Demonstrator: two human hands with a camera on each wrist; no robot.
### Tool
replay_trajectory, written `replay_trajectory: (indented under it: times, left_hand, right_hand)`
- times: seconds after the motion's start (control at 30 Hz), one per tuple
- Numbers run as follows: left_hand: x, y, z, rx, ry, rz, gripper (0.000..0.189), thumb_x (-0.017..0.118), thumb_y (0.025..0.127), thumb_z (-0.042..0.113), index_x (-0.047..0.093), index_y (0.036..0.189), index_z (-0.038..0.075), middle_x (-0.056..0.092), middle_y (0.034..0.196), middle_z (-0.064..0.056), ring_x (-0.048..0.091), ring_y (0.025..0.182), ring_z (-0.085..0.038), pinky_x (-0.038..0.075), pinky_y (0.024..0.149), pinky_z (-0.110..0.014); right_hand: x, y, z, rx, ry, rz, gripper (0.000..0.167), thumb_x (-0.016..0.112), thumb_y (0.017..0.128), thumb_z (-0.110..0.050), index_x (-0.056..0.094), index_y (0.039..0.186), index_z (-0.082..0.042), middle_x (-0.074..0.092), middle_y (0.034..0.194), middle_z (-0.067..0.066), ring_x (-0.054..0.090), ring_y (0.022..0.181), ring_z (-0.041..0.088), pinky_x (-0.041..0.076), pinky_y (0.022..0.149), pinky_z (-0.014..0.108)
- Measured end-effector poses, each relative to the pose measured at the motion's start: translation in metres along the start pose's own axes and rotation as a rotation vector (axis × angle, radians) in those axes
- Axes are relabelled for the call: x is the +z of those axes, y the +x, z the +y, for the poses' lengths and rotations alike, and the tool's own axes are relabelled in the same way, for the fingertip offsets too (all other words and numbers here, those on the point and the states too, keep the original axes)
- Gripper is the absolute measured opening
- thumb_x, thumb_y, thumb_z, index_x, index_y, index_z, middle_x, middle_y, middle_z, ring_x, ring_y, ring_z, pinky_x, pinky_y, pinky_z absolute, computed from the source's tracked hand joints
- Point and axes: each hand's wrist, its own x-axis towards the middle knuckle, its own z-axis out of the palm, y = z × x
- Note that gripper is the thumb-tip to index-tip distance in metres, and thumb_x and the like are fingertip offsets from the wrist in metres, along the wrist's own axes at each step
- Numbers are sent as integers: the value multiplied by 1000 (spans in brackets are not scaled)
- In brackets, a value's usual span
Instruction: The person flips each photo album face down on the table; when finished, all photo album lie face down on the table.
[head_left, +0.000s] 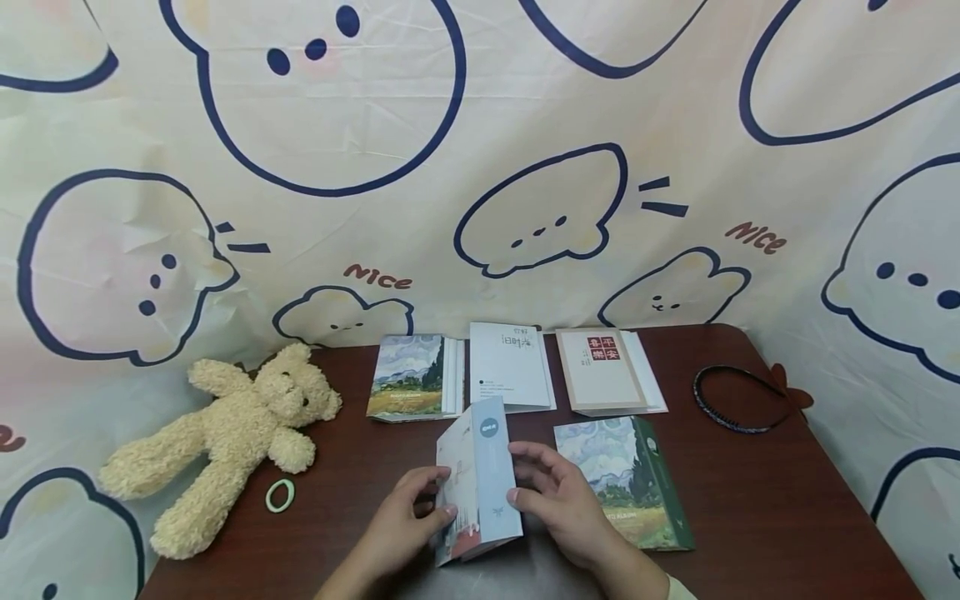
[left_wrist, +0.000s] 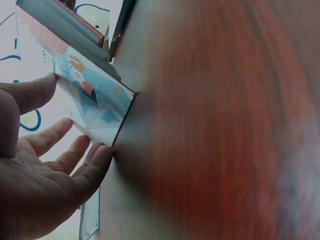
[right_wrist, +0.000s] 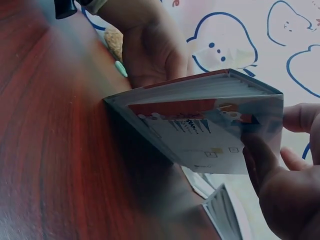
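Observation:
A photo album (head_left: 491, 475) with a pale blue spine and a white illustrated cover stands tilted on the table between both hands. My left hand (head_left: 408, 517) holds its left side, thumb and curled fingers against the cover. On the other side my right hand (head_left: 558, 500) pinches the spine edge. In the right wrist view the page edges show along one side of the album (right_wrist: 200, 125), and the right thumb lies on its cover. The left wrist view shows fingertips at the cover's lower corner. Beside the right hand lies an album with a painted landscape cover (head_left: 622, 479).
Along the back stand another landscape album (head_left: 408, 375), a white album (head_left: 504, 367) and a beige album (head_left: 603, 371). A plush bear (head_left: 251, 417) lies at the left, near a pale green ring (head_left: 280, 496). A black headband (head_left: 738, 400) is at the right.

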Motion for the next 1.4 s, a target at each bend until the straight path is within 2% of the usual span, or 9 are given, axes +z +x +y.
replay_trajectory:
  times: [0.33,0.53,0.73,0.83,0.97,1.23,1.4]
  left_hand:
    - [-13,-1,-6,-9,114,42,46,84,89,25,68,131,14,56,139,-12,59,121,-30,55,96,-49]
    - [-18,0,-8,-8,141,33,47,83,90,28,67,132,14,54,140,-13,60,121,-31,55,95,-51]
    - [-19,0,-6,0,158,8,49,82,91,27,66,135,13,52,142,-16,59,124,-38,55,95,-54]
    - [-20,0,-5,0,175,-11,52,83,89,25,66,136,12,52,143,-18,60,121,-40,56,92,-55]
    - [-19,2,-4,-4,210,-32,57,85,87,24,64,139,12,51,142,-17,60,116,-39,56,88,-54]
    - [-17,2,0,1,292,-31,61,88,84,26,66,139,16,53,138,-9,48,128,-37,50,91,-55]
    - [-17,3,0,-1,301,-46,62,88,84,26,65,141,16,52,139,-9,47,129,-37,50,92,-56]
  right_hand:
    - [5,5,14,65,45,17,62,71,88,6,46,145,7,54,137,25,61,122,31,58,90,33]
    - [3,6,18,104,30,17,62,73,89,5,48,146,6,55,138,23,62,122,29,58,89,33]
    - [-2,7,18,134,-60,18,63,76,89,0,51,147,3,57,140,21,62,121,30,58,87,31]
    - [-5,7,19,128,-125,31,63,77,89,-1,53,146,3,57,142,22,62,123,31,57,87,29]
    - [-9,7,20,114,-209,37,63,77,89,-2,53,146,4,57,144,25,61,123,33,57,87,27]
    - [-15,7,24,112,-379,27,62,78,88,-6,55,144,5,60,141,26,67,115,30,57,87,26]
    - [-18,7,24,116,-449,26,62,80,87,-8,57,143,4,64,136,23,69,108,25,56,84,25]
